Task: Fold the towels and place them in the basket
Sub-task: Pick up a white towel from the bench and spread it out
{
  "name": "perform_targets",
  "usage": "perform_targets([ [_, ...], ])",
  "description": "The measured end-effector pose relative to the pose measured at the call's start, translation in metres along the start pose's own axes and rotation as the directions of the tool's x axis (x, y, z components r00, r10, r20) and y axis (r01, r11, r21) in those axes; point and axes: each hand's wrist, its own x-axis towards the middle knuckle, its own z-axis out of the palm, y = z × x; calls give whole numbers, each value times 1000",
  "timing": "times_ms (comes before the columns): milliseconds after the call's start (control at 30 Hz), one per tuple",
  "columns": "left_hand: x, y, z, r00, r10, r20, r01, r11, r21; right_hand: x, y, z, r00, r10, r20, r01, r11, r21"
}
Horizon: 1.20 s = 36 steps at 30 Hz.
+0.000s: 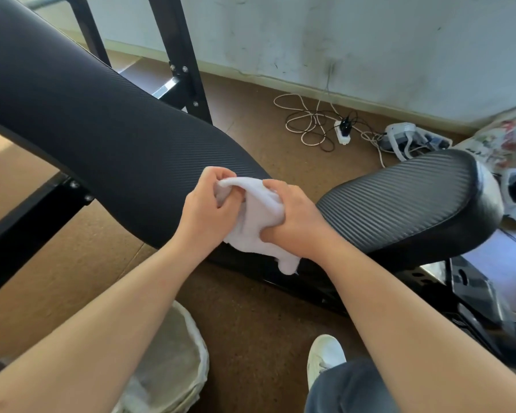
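A small white towel [261,217] hangs bunched in the air between my hands, above the gap in a black padded bench. My left hand [210,208] pinches its upper left edge with curled fingers. My right hand [295,223] grips the towel's right side, thumb pressed into the cloth. A loose corner droops below my right wrist. The basket [176,368], lined with pale cloth, stands on the floor at the lower left, partly hidden under my left forearm; something white lies inside it.
The black ribbed bench has a long pad [87,129] at left and a seat pad [408,198] at right. White cables and a power strip [343,132] lie on the brown floor by the wall. My white shoe [323,357] is at the bottom.
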Motion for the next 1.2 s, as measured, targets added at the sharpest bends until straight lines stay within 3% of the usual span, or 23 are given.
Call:
perform_targets([
  [100, 6, -12, -14, 999, 27, 25, -27, 1000, 1, -1, -4, -6, 999, 8, -53, 6, 968, 250],
  [200, 2, -26, -18, 977, -156, 146, 150, 987, 53, 5, -1, -1, 983, 182, -15, -150, 852, 502],
  [267, -3, -33, -14, 978, -191, 80, 179, 974, 137, 10, 2, 3, 952, 255, -169, -167, 896, 412],
  [333, -4, -36, -12, 984, -180, -13, 179, 964, 196, 14, 5, 5, 895, 169, -413, -109, 980, 166],
  [400, -2, -38, -10, 972, -234, -32, 236, 957, 167, 13, 4, 7, 866, 77, -495, -104, 994, -26],
  [500, 2, -40, -9, 944, -324, -56, 327, 943, 58, 16, 1, 11, 892, 64, -448, -152, 975, -164],
  [600, 3, -36, -8, 947, -318, -38, 318, 948, 5, 17, -8, 18, 965, 119, -235, -178, 953, -244],
  [667, 6, -31, -5, 965, -262, -6, 262, 965, 15, 15, -11, 25, 973, 199, -113, -224, 929, -295],
  [800, 10, -25, 3, 920, -322, 223, 336, 942, -27, 17, -4, 30, 965, 248, -89, -261, 944, -201],
  [867, 7, -29, 7, 905, -301, 300, 293, 953, 73, 21, 2, 27, 975, 199, -98, -212, 967, -143],
  [967, 8, -32, 5, 952, -235, 197, 207, 966, 155, 21, 9, 23, 990, 60, -129, -80, 984, -159],
  [1033, 11, -25, 2, 974, -179, 140, 176, 984, 34, 20, 10, 21, 985, -54, -164, 26, 985, -169],
  [1100, 13, -12, -3, 992, -101, 74, 108, 991, -84, 18, 7, 18, 979, -92, -183, 81, 995, -63],
  [1200, 17, 5, -8, 999, 31, 12, -30, 994, -105, 16, 2, 18, 976, -128, -176, 123, 992, -43],
])
